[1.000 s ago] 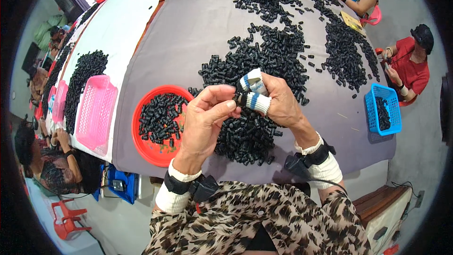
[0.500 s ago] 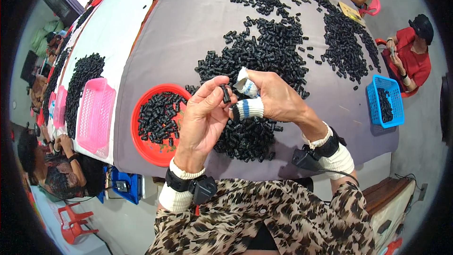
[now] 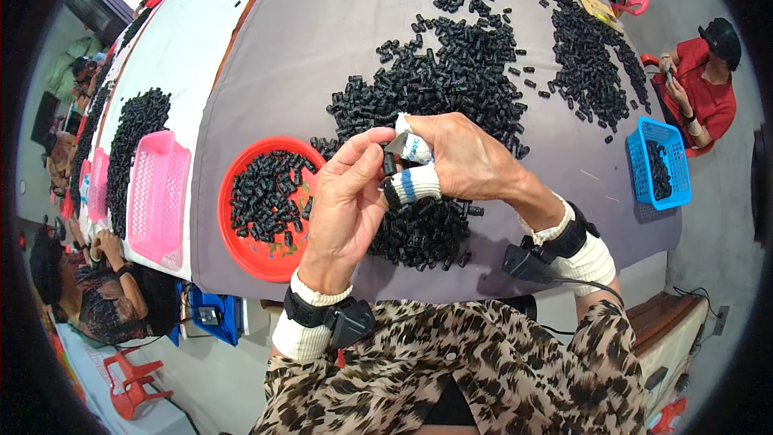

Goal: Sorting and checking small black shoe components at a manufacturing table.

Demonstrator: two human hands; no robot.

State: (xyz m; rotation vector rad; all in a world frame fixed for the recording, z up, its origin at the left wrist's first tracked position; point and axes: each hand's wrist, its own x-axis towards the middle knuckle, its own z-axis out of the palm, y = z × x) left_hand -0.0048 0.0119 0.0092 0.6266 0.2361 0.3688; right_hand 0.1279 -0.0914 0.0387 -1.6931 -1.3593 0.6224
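My left hand (image 3: 348,205) and my right hand (image 3: 460,159) meet above the grey table (image 3: 306,48). Between their fingertips is a small black plastic piece (image 3: 390,164), pinched by my left thumb and forefinger. White and blue cloth guards cover my right thumb and forefinger, which press on the same piece. Just below the hands lies a heap of black pieces (image 3: 423,229). To the left sits a red round tray (image 3: 266,209) partly filled with the same black pieces.
More black pieces (image 3: 451,72) spread across the table's middle and far side. A pink basket (image 3: 157,193) stands left on a white cloth, a blue basket (image 3: 656,165) at the right edge. Other people sit around the table.
Both hands have stayed together over the heap, the fingers shifting on the small piece. The view has tilted slightly.
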